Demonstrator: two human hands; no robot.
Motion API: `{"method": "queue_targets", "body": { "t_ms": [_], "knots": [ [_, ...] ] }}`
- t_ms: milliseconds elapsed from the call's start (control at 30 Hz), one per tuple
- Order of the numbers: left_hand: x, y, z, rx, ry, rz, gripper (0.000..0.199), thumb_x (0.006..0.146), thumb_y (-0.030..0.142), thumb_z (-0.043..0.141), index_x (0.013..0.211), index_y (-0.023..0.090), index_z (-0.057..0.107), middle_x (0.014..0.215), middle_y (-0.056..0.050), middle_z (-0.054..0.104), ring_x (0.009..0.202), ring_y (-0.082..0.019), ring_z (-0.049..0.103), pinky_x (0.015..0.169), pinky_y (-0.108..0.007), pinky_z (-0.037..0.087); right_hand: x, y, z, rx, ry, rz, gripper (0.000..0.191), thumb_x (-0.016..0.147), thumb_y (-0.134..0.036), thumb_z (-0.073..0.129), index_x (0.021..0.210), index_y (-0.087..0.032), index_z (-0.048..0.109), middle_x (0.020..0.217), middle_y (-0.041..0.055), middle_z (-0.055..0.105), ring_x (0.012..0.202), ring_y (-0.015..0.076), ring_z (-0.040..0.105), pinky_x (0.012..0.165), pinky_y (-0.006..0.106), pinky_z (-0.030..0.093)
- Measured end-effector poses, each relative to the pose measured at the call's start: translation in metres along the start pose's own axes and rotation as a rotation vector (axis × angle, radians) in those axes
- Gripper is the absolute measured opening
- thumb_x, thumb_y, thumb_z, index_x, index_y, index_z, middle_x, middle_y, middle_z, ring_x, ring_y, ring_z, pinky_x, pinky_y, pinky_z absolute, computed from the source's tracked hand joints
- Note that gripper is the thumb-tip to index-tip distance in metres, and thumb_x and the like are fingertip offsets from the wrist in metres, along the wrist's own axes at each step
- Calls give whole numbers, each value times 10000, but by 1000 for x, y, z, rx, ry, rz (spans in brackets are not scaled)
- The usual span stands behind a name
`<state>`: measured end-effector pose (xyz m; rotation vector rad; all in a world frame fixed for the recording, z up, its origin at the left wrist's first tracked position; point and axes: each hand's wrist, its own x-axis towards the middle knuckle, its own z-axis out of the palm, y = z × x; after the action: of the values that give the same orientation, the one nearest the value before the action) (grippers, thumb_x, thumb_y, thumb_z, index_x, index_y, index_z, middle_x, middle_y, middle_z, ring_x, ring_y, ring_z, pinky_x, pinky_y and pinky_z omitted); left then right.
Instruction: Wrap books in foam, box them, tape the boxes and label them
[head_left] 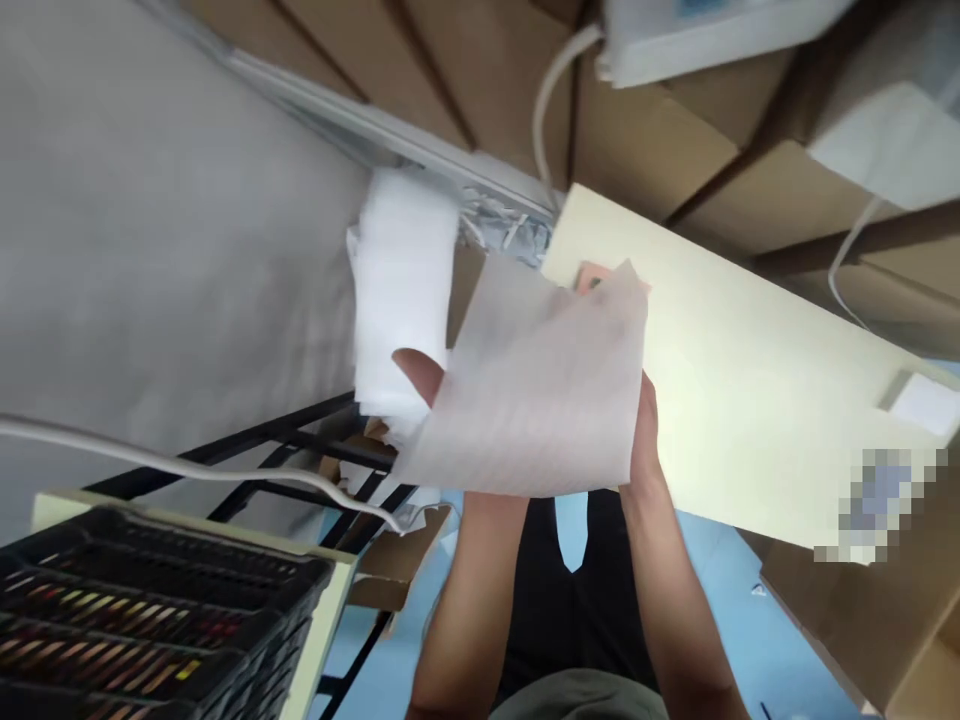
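Note:
A thin, translucent white packing sheet [532, 390] is spread between my hands, in front of my body. My left hand [421, 376] is on its left side, the thumb sticking out past the edge while the other fingers are hidden by the sheet. My right hand [645, 425] grips the right side, its fingers mostly covered too. Just beyond the sheet's far edge, a small pinkish-orange piece [590, 276] shows in part; I cannot tell whether the right fingers touch it. A stack of similar white sheets [405, 290] stands beyond my left hand.
A cream tabletop [742, 380] extends right, with a small white block [926, 402] at its far end. Cardboard boxes [480, 70] line the back. At lower left is a black crate [150, 620] with several rows of small items. A white cable [225, 470] crosses the left side.

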<state>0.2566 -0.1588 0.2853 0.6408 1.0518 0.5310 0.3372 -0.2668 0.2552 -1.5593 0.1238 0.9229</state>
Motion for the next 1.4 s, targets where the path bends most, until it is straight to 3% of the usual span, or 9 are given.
{"method": "queue_targets", "body": {
  "t_ms": [167, 300, 533, 633, 733, 967, 1200, 1300, 1400],
  "knots": [
    [-28, -54, 86, -91, -233, -230, 959, 904, 1061, 358, 1261, 298, 816, 1112, -154, 809, 1364, -469, 711, 873, -577, 691, -2, -11, -117, 276, 115, 55, 422, 943, -545, 675, 724, -296, 414, 638, -68, 423, 563, 151, 468, 587, 317, 512],
    [-43, -105, 142, -51, -295, -387, 1014, 896, 1083, 352, 1261, 253, 806, 1117, -154, 817, 1336, -465, 734, 877, -535, 698, -17, -13, -199, 319, 356, 11, 420, 930, -551, 705, 730, -294, 439, 622, -72, 440, 562, 156, 502, 576, 312, 529],
    [-78, -176, 203, 52, -473, -527, 1049, 835, 1128, 374, 1181, 240, 810, 1149, -155, 827, 1332, -432, 742, 937, -512, 688, -45, 5, -290, 384, 858, -33, 347, 994, -532, 657, 796, -284, 518, 713, -52, 530, 663, 177, 613, 623, 313, 563],
    [-96, -202, 203, 196, -561, -467, 887, 815, 1053, 618, 1172, 264, 814, 1153, -144, 831, 1346, -414, 740, 992, -511, 676, -49, 17, -305, 350, 1047, -44, 273, 1015, -457, 638, 830, -277, 548, 778, -45, 531, 683, 163, 584, 593, 290, 529],
    [-106, -225, 198, 362, -625, -402, 639, 790, 759, 935, 1186, 271, 817, 1201, -129, 837, 1321, -389, 749, 1056, -500, 653, -50, 26, -309, 345, 1122, -109, 254, 1033, -446, 636, 864, -277, 548, 776, -55, 485, 682, 147, 553, 602, 265, 520],
    [-89, -253, 200, 627, -347, -195, 263, 903, 435, 942, 936, 222, 791, 966, -74, 788, 994, -277, 732, 878, -370, 577, -64, 39, -316, 201, 1148, -182, 263, 1014, -515, 704, 961, -268, 634, 977, -9, 621, 917, 165, 657, 797, 309, 600],
    [-89, -257, 194, 963, -382, 6, 521, 925, 449, 906, 635, 253, 520, 579, 44, 409, 568, -162, 404, 613, -307, 379, -57, 32, -333, -121, 1142, -244, 285, 1040, -532, 709, 962, -258, 712, 980, 14, 711, 957, 203, 697, 916, 382, 594],
    [-89, -254, 183, 1037, -384, 104, 337, 869, 482, 940, 847, 267, 681, 680, 24, 555, 614, -188, 510, 634, -307, 436, -50, 17, -326, -111, 1111, -329, 233, 1046, -484, 715, 996, -258, 733, 1038, 34, 754, 1034, 217, 747, 1005, 428, 620],
    [-86, -249, 171, 1054, -353, 182, 600, 798, 529, 981, 1280, 277, 727, 991, -50, 696, 862, -257, 686, 704, -326, 545, -47, -1, -306, -107, 1009, -432, 158, 1068, -415, 691, 1020, -269, 726, 1120, 52, 784, 1121, 228, 779, 1047, 462, 644]
  ]
}}
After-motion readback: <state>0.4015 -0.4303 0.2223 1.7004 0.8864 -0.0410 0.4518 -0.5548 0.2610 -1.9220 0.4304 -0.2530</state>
